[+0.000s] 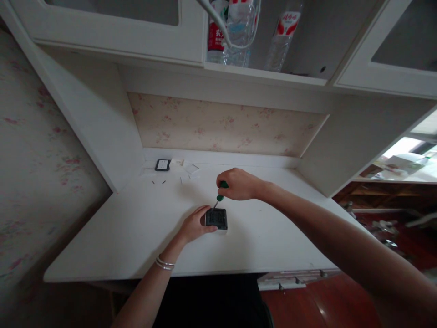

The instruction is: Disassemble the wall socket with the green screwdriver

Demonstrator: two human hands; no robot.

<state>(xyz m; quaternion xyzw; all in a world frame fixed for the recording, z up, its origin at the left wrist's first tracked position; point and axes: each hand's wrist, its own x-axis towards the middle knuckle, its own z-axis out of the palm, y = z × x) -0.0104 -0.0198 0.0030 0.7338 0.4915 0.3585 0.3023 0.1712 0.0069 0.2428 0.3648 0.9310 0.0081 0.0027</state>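
Right hand grips the green screwdriver, shaft slanting toward 7 o'clock into the socket module. Left hand clamps the module's 9 o'clock edge.

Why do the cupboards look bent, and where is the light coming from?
Head view: the wide lens bows the cupboards outward at the edges. Daylight enters from the right, bleaching the far shelf. The desk is dim and evenly lit. The right hand with its screwdriver and the left hand on the dark square part look soft.

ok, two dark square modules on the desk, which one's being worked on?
The near module: left hand steadies it, right hand holds a green-handled screwdriver tip-down onto it. The far module lies untouched by the back wall.
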